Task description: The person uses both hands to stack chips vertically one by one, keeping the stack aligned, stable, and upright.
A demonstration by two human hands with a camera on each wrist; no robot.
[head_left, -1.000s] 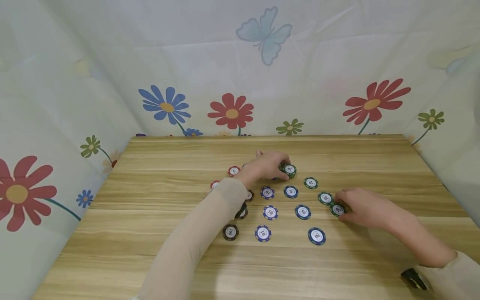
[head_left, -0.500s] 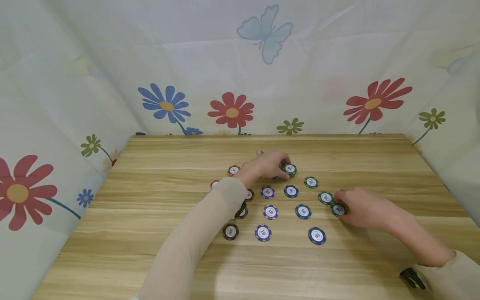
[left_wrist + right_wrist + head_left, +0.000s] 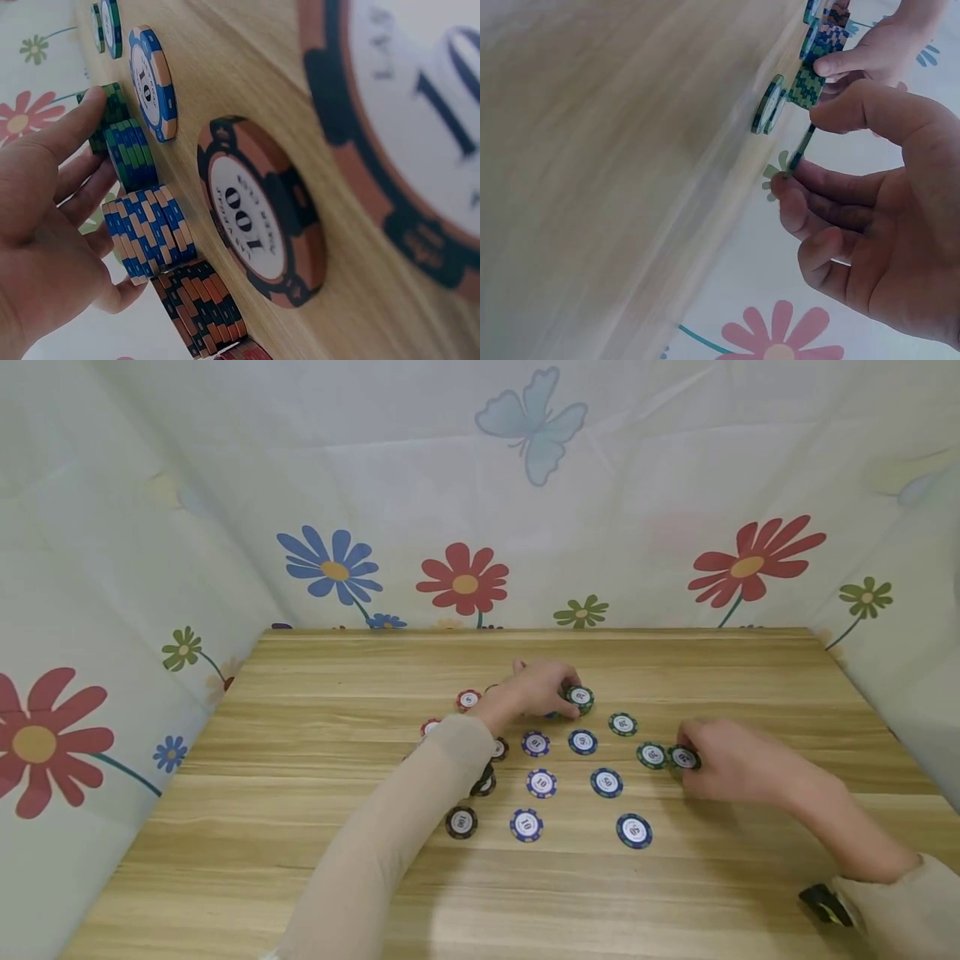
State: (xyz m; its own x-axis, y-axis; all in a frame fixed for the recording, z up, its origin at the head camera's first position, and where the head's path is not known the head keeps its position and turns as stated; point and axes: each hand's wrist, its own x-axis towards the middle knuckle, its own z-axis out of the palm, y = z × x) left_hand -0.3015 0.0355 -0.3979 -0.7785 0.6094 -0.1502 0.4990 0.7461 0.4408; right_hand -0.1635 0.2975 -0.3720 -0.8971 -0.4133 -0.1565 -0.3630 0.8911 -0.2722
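Note:
My left hand (image 3: 536,687) grips a stack of green chips (image 3: 580,697) at the back of the table, its thumb on the near side. In the left wrist view that hand (image 3: 52,217) lies along a row of stacks: green (image 3: 112,105), blue-green (image 3: 131,155), blue and tan (image 3: 150,231), brown and black (image 3: 200,307). To the right, my right hand (image 3: 738,764) pinches one green 20 chip (image 3: 684,757) by its edges. The right wrist view shows this chip (image 3: 802,148) between thumb and fingers, off the table.
Flat on the wooden table (image 3: 337,677) lie green 20 chips (image 3: 622,724), blue 50 chips (image 3: 606,782), blue 10 chips (image 3: 541,783), a brown 100 chip (image 3: 461,822) and a red 5 chip (image 3: 468,700). A flowered cloth (image 3: 375,485) stands behind.
My right hand has lifted its green chip a little, away from the table and toward the back. My left hand has stayed on the green stack.

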